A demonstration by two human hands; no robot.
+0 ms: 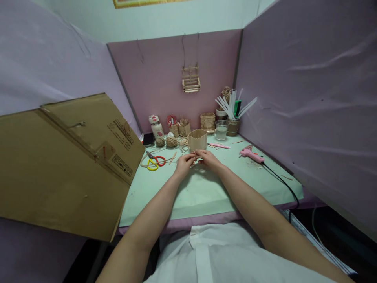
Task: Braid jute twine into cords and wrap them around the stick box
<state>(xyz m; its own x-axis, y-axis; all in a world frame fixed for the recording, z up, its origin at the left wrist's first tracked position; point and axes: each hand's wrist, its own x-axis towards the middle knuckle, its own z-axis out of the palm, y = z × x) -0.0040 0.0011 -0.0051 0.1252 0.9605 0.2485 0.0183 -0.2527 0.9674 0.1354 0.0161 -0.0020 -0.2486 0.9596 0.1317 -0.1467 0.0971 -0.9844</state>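
Note:
My left hand (185, 163) and my right hand (207, 158) meet over the middle of the table, fingers bent and pinched together. Something thin and tan shows between the fingertips, too small to make out. Just behind them stands a container with tan, stick-like walls (198, 140), upright; its lower front is partly covered by my hands. To the left lie scissors with red and yellow handles (156, 162), blades pointing away. Loose twine (184, 144) and two twine balls (171, 142) sit behind my left hand.
A pink glue gun (252, 155) rests at the right, its black cord (281, 179) running off the table edge. A cup of liquid (221, 130), a pot of white glue sticks (233, 126) and a bottle (156, 126) line the back. Cardboard (73, 165) leans at the left.

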